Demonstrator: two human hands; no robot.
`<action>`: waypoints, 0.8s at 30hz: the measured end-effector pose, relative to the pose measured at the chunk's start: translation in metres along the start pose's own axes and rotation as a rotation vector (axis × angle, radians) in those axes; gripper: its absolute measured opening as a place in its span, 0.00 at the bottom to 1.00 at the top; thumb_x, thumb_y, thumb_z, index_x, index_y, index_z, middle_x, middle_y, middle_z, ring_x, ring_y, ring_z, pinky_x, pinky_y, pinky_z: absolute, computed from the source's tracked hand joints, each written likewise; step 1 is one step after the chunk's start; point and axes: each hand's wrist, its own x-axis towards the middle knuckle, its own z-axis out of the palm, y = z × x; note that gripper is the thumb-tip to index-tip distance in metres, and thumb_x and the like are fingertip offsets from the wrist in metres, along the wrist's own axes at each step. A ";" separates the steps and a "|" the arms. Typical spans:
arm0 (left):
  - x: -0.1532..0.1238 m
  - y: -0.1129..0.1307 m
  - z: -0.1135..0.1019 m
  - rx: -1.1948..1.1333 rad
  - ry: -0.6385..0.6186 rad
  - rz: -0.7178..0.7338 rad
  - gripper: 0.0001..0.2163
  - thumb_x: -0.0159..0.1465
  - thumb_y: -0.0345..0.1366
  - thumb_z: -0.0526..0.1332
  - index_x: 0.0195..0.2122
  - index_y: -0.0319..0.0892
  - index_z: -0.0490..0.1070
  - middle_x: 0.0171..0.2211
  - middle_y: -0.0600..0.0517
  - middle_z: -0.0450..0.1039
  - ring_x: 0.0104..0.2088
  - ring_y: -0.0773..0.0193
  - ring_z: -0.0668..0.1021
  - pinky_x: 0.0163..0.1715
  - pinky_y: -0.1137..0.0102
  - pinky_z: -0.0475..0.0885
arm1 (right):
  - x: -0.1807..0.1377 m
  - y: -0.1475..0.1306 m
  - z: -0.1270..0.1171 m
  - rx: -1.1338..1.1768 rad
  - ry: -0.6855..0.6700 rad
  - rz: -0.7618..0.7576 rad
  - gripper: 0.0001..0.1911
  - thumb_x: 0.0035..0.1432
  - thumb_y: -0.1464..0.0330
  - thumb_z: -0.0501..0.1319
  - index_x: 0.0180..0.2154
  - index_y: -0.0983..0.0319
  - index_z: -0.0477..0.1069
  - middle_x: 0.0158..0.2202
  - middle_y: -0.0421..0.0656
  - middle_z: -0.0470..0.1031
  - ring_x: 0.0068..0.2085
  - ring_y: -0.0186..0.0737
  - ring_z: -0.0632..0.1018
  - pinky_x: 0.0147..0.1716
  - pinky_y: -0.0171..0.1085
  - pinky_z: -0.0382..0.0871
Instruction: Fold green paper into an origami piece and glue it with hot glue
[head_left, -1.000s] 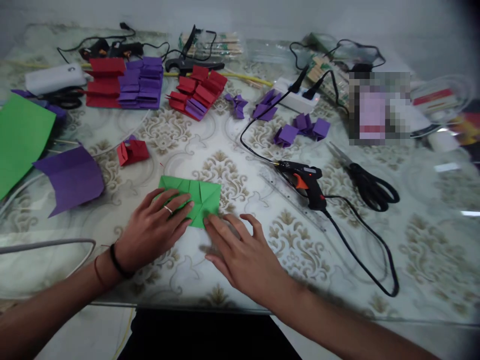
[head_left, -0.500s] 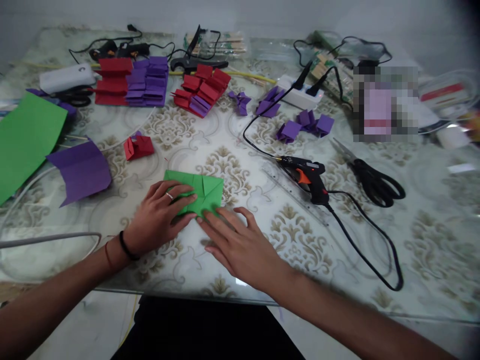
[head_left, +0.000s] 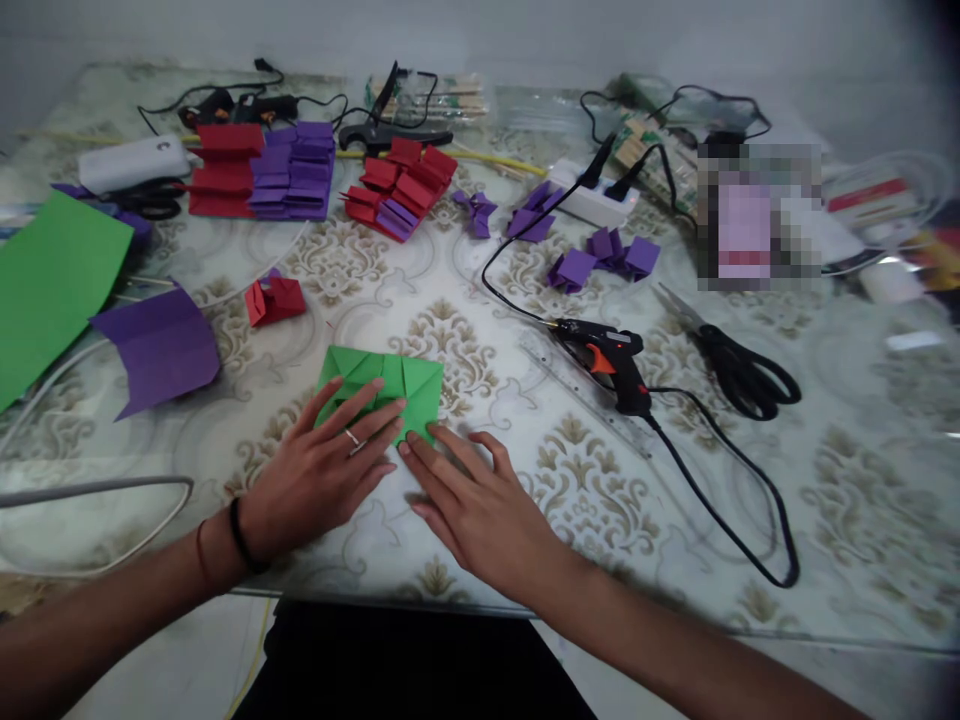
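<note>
A folded green paper (head_left: 421, 385) with diagonal creases lies flat on the patterned table (head_left: 480, 540) in front of me. My left hand (head_left: 322, 465), with a ring and a dark wristband, rests across its left and lower part with fingers spread. The fingertips of my right hand (head_left: 476, 500) touch the paper's lower right edge, its fingers stretched out. Part of the paper is hidden under the left fingers. Beyond it sits a small folded red paper piece (head_left: 276, 299), and a curved purple sheet (head_left: 161, 350) lies to the left.
A black glue gun (head_left: 611, 355) with its cord and black-handled scissors (head_left: 739, 365) lie at right, beside a clear ruler (head_left: 585, 395). Red and purple folded blocks (head_left: 292, 170), purple pieces (head_left: 574, 268) and a white power strip (head_left: 596, 195) are farther back. A green sheet (head_left: 56, 280) lies at far left.
My left hand has shifted down toward me and its fingers have spread, showing more of the paper's upper left. The right hand stays at the lower edge.
</note>
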 end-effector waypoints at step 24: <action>0.001 -0.005 -0.003 -0.003 -0.048 0.040 0.17 0.73 0.36 0.63 0.62 0.41 0.73 0.64 0.50 0.76 0.70 0.54 0.70 0.78 0.50 0.39 | 0.020 0.014 -0.020 -0.032 -0.100 -0.041 0.24 0.70 0.68 0.59 0.64 0.69 0.70 0.69 0.51 0.71 0.70 0.54 0.66 0.66 0.55 0.53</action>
